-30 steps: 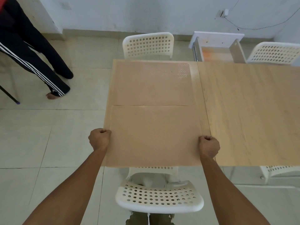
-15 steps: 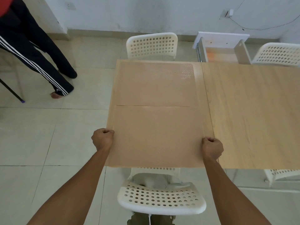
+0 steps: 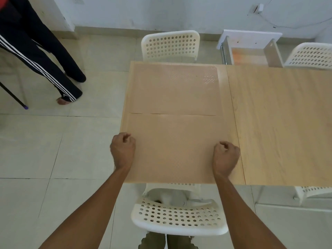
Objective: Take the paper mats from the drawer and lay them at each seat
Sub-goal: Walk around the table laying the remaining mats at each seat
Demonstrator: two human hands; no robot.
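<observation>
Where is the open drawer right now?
In the head view the drawer sticks out past the table's far edge, upper right, between two white chairs.

Both fists now sit inboard on the near paper mat [image 3: 172,148]: left hand [image 3: 122,151] and right hand [image 3: 226,157] were at its left and right edges 1.0 s ago. The mat's near edge now lies at the table [image 3: 280,123] edge.

Two tan textured paper mats, the far one [image 3: 173,88] and the near one [image 3: 173,148], on one light wooden table [image 3: 280,123]. Four white perforated plastic chairs: [image 3: 170,44], [image 3: 310,54], [image 3: 179,216], [image 3: 312,191]. One open white drawer [image 3: 249,35].
</observation>
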